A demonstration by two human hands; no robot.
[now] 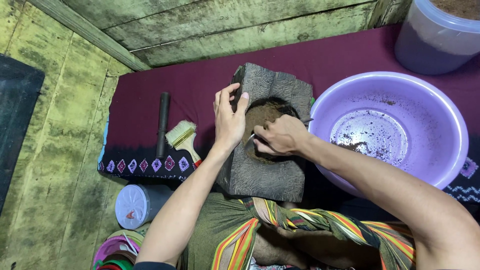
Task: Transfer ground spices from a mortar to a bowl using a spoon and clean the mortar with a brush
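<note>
Dark carved wooden block w/ a round hollow (267, 150) sits on the maroon cloth (190, 85), leaning toward the person's lap, just left of the lilac plastic basin (450, 125). Hollow is packed w/ brown powdery stuff (262, 114).

Left hand (229, 120) spread over the block's upper-left edge, thumb and fingers hooked on the rim, bracing it. Right hand (282, 136) pressed together around a metal spoon (250, 145), bowl down in the hollow.

Block looks heavy, stiff, rough – won't slip; best held by the thick side walls, not the hollow's rim. Powder is loose, spills easily. Spoon is light, slick; hold mid-handle.

Nearby: pale-bristle brush (183, 138), black rod (162, 123), lidded tub (432, 35).
</note>
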